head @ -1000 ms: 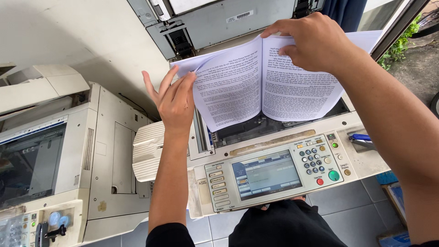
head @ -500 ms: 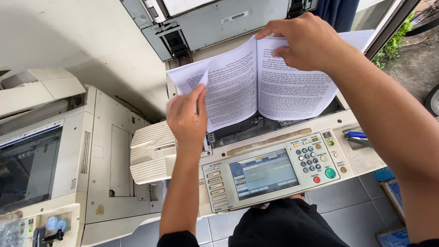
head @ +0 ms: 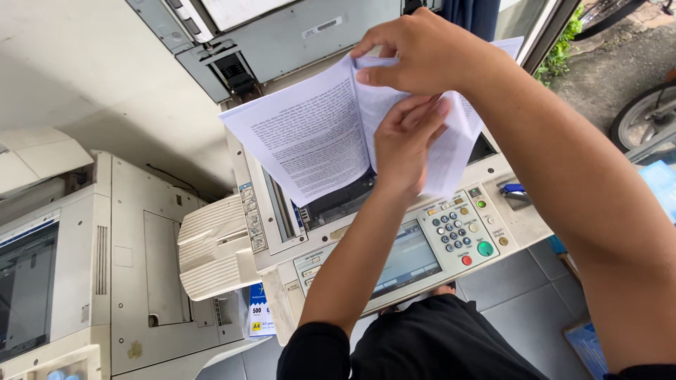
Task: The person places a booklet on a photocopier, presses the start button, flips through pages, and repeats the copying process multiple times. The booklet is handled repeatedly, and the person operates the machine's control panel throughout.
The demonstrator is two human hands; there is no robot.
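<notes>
Grey tiled floor (head: 514, 295) carries two machines side by side: a beige photocopier (head: 310, 246) with its lid (head: 282, 28) raised, and an older off-white copier (head: 84, 260) just to its left. A wrapped paper ream (head: 259, 311) sits low between them. Blue flat items (head: 584, 345) lie on the tiles at right.

Beneath the left hand (head: 405, 144), the right-hand page of the open booklet (head: 310, 134) is mostly covered; its print is too small to read. Under the fingers, the copier (head: 451, 232) glass stays hidden.
</notes>
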